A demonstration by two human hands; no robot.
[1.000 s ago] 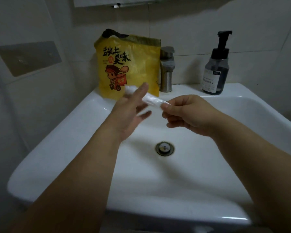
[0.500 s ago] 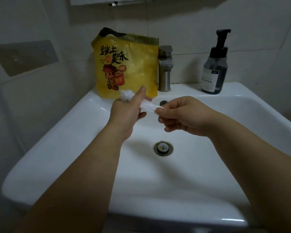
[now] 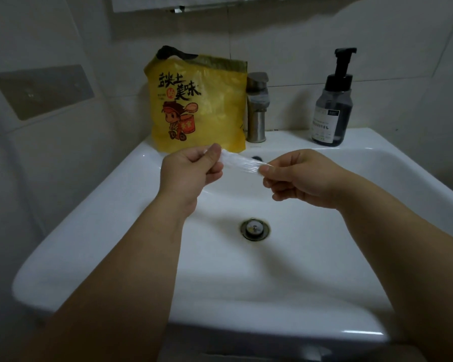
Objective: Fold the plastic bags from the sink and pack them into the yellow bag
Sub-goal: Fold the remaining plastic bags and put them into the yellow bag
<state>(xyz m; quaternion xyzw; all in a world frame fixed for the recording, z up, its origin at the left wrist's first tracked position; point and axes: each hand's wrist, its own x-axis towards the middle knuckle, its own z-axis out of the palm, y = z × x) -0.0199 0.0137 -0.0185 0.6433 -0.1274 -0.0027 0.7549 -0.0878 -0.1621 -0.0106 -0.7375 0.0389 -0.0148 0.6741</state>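
A clear plastic bag [image 3: 242, 163], folded into a narrow strip, stretches between my two hands above the white sink [image 3: 131, 205]. My left hand [image 3: 191, 169] pinches its left end between thumb and fingers. My right hand [image 3: 298, 177] pinches the right end. The yellow bag [image 3: 196, 100] with a cartoon print and a dark handle stands upright on the sink's back ledge, just behind my left hand. No other plastic bag shows in the basin.
A steel faucet [image 3: 256, 108] stands right of the yellow bag. A dark soap pump bottle [image 3: 331, 105] sits at the back right ledge. The drain [image 3: 254, 229] lies in the basin's middle. Tiled walls close in at left and behind.
My left hand went from flat fingers alongside the strip to a curled pinch on its left end. The strip is now pulled straight between both hands.
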